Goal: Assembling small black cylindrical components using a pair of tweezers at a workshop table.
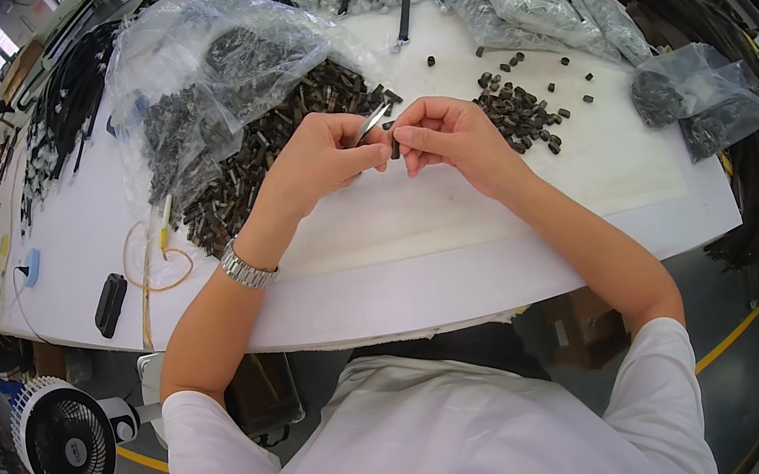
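Note:
My left hand holds a thin silvery metal piece, its tip pointing toward my right hand. My right hand pinches a small dark cylindrical part between thumb and fingers. Both hands meet above the white table, fingertips almost touching. A large heap of dark small parts lies just left of and behind my left hand. A smaller scatter of dark parts sits to the right of my right hand. A metal watch is on my left wrist.
Clear plastic bags of dark parts lie at the back left, more bags at the back right, another bag at the right edge. A black flat device and yellow cable lie left. A white fan stands below the table.

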Tool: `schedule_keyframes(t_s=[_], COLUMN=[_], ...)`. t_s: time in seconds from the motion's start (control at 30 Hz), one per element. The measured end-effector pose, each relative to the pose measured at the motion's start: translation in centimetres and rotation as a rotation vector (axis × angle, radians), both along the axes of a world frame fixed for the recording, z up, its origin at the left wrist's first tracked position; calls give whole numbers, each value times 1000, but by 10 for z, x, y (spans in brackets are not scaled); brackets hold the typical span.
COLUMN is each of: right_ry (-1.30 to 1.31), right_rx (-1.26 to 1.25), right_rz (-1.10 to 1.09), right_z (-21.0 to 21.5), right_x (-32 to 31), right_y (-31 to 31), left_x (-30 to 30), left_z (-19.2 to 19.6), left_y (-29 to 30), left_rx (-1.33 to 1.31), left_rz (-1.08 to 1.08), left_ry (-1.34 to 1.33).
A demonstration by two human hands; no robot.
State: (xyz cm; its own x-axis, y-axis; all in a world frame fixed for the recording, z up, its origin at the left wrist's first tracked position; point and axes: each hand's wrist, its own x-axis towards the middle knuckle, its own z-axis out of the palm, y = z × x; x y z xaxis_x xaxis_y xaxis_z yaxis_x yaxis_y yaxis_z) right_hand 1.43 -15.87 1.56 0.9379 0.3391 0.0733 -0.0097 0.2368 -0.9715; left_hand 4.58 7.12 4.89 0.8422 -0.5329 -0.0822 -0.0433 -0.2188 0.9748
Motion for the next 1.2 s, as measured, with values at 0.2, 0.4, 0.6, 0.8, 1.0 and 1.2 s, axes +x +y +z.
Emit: schedule_keyframes(t_s=[0.2,0.4,0.6,0.8,1.0,1.2], right_ry=[-81,-142,-149,-160,-191,176], right_rx=[-29,-86,-272,-313,-438,112], right_rz=[-55,-208,-306,-335,-365,-124], right_z=[3,7,16,17,13,12], right_x=[-8,-22,-35,-34,-34,-27], right_y=[12,27,33,31,30,23], left_x=[-12,-15,-19,-22,-28,-36], left_z=[-3,-1,-3,-7,-10,-9], left_y=[-3,-4,-4,-7,-15,-19], left_rx=[54,-32,90,148,65,102], left_rz=[53,169,195,200,251,307], left_ry=[-149,-116,-336,-480,-508,-704])
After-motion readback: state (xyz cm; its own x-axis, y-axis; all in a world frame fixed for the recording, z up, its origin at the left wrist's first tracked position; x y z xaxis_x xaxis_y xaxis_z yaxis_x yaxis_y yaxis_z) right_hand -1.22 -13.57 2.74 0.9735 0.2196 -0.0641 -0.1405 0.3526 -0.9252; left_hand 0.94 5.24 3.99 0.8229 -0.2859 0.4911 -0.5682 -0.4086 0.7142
